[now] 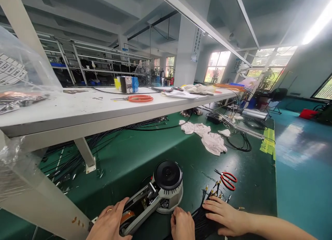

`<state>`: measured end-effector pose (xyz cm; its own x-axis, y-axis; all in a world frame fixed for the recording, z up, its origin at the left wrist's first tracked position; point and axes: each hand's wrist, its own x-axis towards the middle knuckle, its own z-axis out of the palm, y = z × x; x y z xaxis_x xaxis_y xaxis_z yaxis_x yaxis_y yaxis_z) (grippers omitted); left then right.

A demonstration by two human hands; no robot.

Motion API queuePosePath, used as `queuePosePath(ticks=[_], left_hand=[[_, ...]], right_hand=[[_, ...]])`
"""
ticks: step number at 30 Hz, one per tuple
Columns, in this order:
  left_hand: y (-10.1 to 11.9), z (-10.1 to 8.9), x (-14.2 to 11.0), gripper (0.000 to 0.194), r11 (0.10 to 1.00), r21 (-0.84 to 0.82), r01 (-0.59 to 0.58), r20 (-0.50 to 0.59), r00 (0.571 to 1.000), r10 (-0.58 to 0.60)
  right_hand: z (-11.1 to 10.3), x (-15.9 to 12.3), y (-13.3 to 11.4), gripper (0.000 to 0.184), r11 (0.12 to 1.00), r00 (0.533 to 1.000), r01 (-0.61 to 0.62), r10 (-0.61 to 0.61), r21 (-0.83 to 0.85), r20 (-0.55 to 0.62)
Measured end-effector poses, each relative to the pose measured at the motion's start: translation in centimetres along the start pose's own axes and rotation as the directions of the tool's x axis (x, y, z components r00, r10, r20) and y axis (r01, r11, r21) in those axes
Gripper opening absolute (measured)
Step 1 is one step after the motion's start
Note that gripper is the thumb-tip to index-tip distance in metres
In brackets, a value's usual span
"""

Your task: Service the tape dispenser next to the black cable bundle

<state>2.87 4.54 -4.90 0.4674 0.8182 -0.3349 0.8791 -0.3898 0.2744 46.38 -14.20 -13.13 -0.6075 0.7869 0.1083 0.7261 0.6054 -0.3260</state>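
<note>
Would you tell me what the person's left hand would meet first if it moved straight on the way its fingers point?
The tape dispenser: the left hand rests against its near end, fingers pointing up and right, probably toward its round drum.

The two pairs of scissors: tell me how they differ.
The scissors on the shelf lie shut on the white upper surface, far from the hands; the scissors on the green mat lie open, blades spread, near the cable bundle. The shelf pair looks orange-red, the mat pair deeper red. Both lie flat, untouched.
</note>
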Motion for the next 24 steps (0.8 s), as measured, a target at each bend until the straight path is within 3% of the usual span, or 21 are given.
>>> queuePosePath(ticks=[3, 8, 17, 24], left_hand=[[-0.13, -0.41, -0.1, 0.094, 1.0, 0.008, 0.003, 0.094, 0.996, -0.004], [-0.41, -0.38, -0.07, 0.09, 0.999, 0.03, -0.016, 0.086, 0.996, 0.013], [-0.1, -0.75, -0.07, 0.091, 0.999, 0.044, -0.005, 0.103, 0.995, 0.0], [0.02, -0.63, -0.25, 0.09, 0.999, 0.044, -0.013, 0.112, 0.994, 0.008]], right_hand=[[-0.39, 0.23, -0.28, 0.073, 1.0, 1.0, -0.003, 0.004, 0.03, -0.027], [-1.01, 0.24, -0.5, 0.066, 0.994, 0.991, -0.077, 0.068, 0.078, 0.118], [-0.08, 0.01, -0.12, 0.071, 0.997, 0.999, -0.035, 0.033, 0.072, 0.029], [-0.8, 0.14, -0.34, 0.066, 0.989, 0.985, -0.099, 0.083, 0.106, 0.151]])
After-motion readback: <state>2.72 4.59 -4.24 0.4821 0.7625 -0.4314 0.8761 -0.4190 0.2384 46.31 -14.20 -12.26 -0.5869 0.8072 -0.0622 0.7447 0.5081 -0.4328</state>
